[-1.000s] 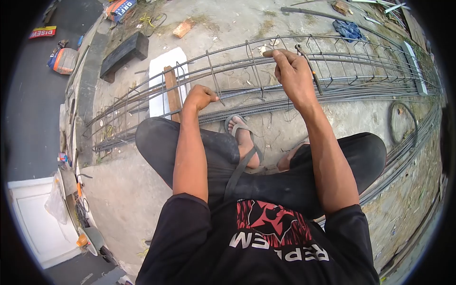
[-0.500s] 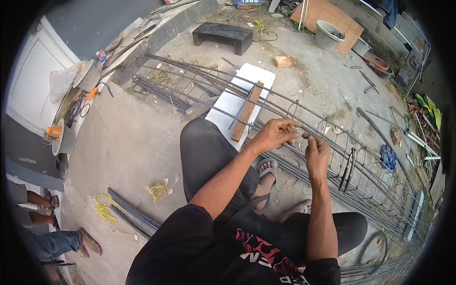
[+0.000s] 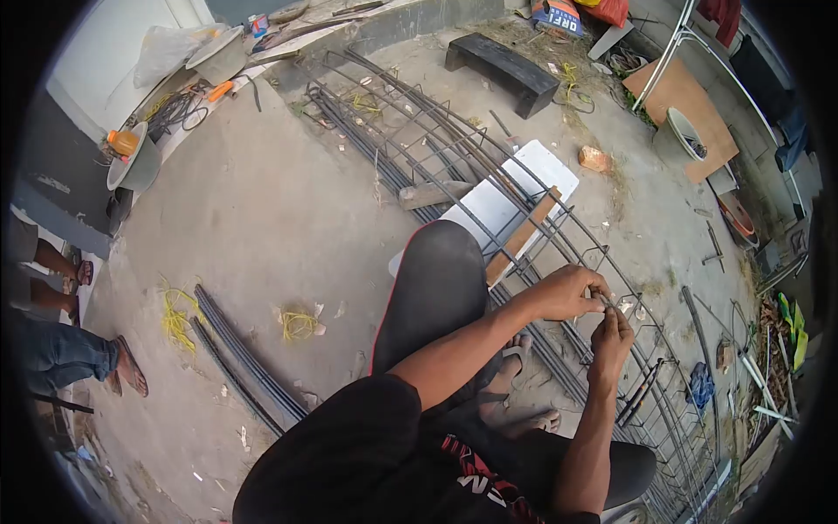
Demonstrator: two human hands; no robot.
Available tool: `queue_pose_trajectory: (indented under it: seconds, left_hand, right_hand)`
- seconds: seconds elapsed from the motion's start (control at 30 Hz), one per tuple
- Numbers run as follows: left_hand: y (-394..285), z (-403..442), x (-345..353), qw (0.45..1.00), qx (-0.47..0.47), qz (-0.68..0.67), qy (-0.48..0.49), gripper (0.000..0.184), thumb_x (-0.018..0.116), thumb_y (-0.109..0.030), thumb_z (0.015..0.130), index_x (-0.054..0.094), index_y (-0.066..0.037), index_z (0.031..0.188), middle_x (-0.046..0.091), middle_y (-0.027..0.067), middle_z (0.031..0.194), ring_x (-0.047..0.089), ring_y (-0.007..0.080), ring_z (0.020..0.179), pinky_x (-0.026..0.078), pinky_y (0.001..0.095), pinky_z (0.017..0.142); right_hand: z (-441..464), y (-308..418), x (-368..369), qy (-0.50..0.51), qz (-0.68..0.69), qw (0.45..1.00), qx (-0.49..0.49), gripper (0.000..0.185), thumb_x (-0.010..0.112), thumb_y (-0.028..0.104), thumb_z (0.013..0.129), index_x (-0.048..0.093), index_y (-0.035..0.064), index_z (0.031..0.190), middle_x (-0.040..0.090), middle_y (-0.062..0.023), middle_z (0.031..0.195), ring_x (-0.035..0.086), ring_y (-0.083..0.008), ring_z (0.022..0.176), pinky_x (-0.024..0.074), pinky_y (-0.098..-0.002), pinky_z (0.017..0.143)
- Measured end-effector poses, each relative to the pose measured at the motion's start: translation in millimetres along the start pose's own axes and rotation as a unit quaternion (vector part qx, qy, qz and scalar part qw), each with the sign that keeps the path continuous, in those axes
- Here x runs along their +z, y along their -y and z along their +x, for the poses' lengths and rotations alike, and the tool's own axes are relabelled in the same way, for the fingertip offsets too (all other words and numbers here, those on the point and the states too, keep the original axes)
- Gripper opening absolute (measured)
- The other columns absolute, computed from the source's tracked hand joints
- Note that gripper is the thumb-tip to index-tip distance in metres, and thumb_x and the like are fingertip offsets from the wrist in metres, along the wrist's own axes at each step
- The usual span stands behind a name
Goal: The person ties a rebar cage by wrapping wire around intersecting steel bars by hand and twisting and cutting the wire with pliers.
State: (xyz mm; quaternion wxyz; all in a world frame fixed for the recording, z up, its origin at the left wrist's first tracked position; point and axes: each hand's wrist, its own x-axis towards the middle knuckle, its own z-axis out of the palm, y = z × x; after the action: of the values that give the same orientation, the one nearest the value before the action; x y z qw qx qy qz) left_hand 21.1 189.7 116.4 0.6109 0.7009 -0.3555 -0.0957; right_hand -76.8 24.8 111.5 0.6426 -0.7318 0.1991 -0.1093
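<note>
1. The cage [image 3: 502, 179], made of steel bars, lies on the ground in front of the seated person.
2. The left hand [image 3: 572, 293] is over the cage, its fingers curled in to the thumb; whether it grips anything cannot be told.
3. The right hand [image 3: 613, 341], also over the cage and just beside the left hand, has thumb and fingertips pinched together; anything between them is too small to make out.
4. The pincers [image 3: 639, 393] rest on the cage, near the right hand.
5. A white board [image 3: 554, 175] lies under the cage, and a wood strip [image 3: 526, 234] runs crosswise beneath some of its bars.
6. Beyond the cage are a black bench [image 3: 502, 74], a brick [image 3: 595, 158] and a bucket [image 3: 679, 140].
7. Well apart from the cage, on the person's left, lie loose rods [image 3: 236, 354].
</note>
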Motion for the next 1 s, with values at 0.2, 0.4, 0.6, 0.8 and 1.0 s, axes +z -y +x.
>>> queue_pose_trajectory:
  seconds: [0.2,0.4,0.6,0.8,1.0]
  left_hand:
    - [8.4,4.9,-11.2,0.996,-0.069,0.025,-0.051,0.02,0.076,-0.016,0.088,0.077,0.001,0.1,0.075,0.0203,0.088,0.073,0.0316,0.082,0.055,0.042,0.078]
    - [9.0,6.2,-29.8,0.997,-0.08,0.019,0.003,0.02,0.079,-0.016,0.087,0.076,0.001,0.098,0.076,0.0157,0.086,0.071,0.0234,0.079,0.053,0.0387,0.077]
    - [4.1,7.7,-36.7,0.993,-0.099,-0.048,0.034,0.018,0.08,-0.016,0.087,0.08,-0.002,0.098,0.077,0.0131,0.084,0.068,0.0159,0.076,0.053,0.0366,0.073]
    - [0.8,7.8,-32.1,0.996,-0.087,0.006,0.014,0.019,0.08,-0.015,0.087,0.081,-0.004,0.102,0.079,0.0153,0.091,0.073,0.0213,0.082,0.055,0.0374,0.076]
    - [9.0,4.9,-38.3,0.994,-0.079,0.045,0.059,0.02,0.08,-0.015,0.086,0.081,-0.003,0.103,0.079,0.0157,0.091,0.074,0.023,0.081,0.056,0.0387,0.076]
  right_hand:
    - [-4.2,20.2,16.7,0.027,-0.006,0.999,0.016,0.028,0.055,0.022,0.109,0.072,-0.0002,0.111,0.037,0.009,0.057,0.026,-0.0019,0.047,0.0168,-0.0257,0.046]
    - [0.4,22.2,8.0,0.1,-0.016,0.995,0.011,0.027,0.055,0.022,0.109,0.072,0.0002,0.111,0.035,0.0093,0.057,0.025,-0.0017,0.047,0.0162,-0.0257,0.046]
    - [-7.6,47.0,-2.0,0.179,-0.031,0.983,0.021,0.027,0.055,0.02,0.109,0.071,-0.0003,0.115,0.034,0.0102,0.057,0.024,-0.0012,0.048,0.0164,-0.0257,0.047]
    - [-4.1,33.3,6.6,0.105,-0.007,0.994,0.009,0.025,0.057,0.017,0.108,0.071,-0.0001,0.119,0.038,0.0104,0.061,0.027,-0.0007,0.05,0.0191,-0.0243,0.047]
    - [-4.9,36.6,0.5,0.144,-0.082,0.986,0.014,0.024,0.058,0.015,0.106,0.071,-0.0004,0.12,0.04,0.0105,0.061,0.029,-0.0007,0.049,0.0201,-0.0235,0.047]
